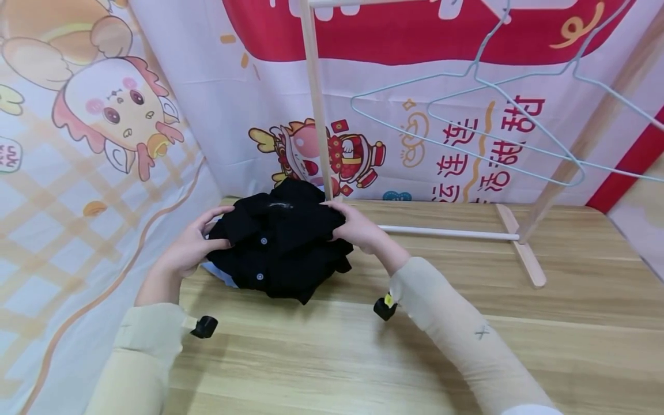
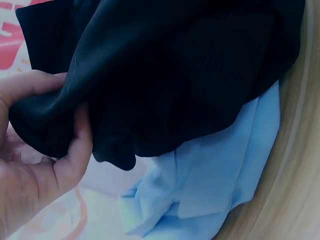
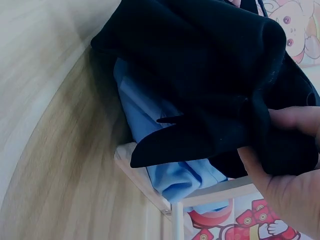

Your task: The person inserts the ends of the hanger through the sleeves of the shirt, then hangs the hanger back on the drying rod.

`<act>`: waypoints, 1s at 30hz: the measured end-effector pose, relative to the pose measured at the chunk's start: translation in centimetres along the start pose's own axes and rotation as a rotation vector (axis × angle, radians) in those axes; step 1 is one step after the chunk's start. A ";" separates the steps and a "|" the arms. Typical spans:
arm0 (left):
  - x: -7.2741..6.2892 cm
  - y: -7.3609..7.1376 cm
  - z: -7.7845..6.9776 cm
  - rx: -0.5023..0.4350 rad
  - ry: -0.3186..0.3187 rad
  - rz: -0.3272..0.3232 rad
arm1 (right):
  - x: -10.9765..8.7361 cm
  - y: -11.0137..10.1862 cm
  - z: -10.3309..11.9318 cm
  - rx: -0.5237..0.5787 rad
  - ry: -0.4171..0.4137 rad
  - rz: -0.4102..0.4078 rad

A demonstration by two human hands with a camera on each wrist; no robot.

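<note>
Black garment: bunched on the wood-grain tabletop [image 1: 290,357], at the foot of the near wooden post [image 1: 314,86]; the black garment [image 1: 285,253] shows two buttons on its face.
Left hand [image 1: 189,248]: thumb and fingers close on a fold at the garment's left edge, with cloth between them.
Right hand [image 1: 358,227]: thumb and fingers pinch a fold at the right edge.
Blue cloth [image 2: 215,175]: lies beneath the black garment, partly exposed; neither hand is seen gripping it.
Hangers [image 1: 476,63]: two pale wire hangers hang up and to the right, well apart from both hands.
Risk, slippage: each hand appears to hold only an edge fold; a quick lift could let the loose cloth slide free.
Risk, drag: the blue cloth could be pulled along if the layers cling together.
Risk, snag: a low sideways pull could catch cloth on the wooden foot [image 3: 142,175] or the white bar [image 1: 446,231].
Hidden: most of the blue cloth, and the garment's underside.
Cut off: the hanger hooks, at the head view's top edge.
Hard to make out: collar and sleeves, lost among dark folds.
</note>
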State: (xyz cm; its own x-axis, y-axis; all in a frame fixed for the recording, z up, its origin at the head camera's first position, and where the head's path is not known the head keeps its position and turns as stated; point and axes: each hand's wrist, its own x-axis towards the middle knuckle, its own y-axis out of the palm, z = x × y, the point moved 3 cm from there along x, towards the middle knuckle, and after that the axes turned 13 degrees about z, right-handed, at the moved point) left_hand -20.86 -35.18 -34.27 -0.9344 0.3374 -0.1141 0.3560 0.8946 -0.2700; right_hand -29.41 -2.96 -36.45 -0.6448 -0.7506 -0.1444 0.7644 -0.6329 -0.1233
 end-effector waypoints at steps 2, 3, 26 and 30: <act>-0.1 0.5 -0.2 -0.003 0.013 0.011 | -0.3 -0.1 0.1 0.004 -0.006 0.005; -0.1 0.7 -0.3 -0.005 0.018 0.015 | -0.4 -0.1 0.1 0.004 -0.007 0.005; 1.4 7.8 -2.3 -0.147 0.051 0.054 | -7.1 -3.7 0.5 0.031 -0.100 0.071; 1.9 9.4 -2.4 -0.143 0.083 0.055 | -8.6 -4.3 0.3 0.030 -0.122 0.080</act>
State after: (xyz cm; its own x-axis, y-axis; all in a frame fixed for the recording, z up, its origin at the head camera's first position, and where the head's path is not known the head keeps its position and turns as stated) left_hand -19.26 -25.40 -34.71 -0.9134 0.4047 -0.0437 0.4069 0.9047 -0.1260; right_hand -27.16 6.22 -34.35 -0.5784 -0.8151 -0.0315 0.8140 -0.5743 -0.0869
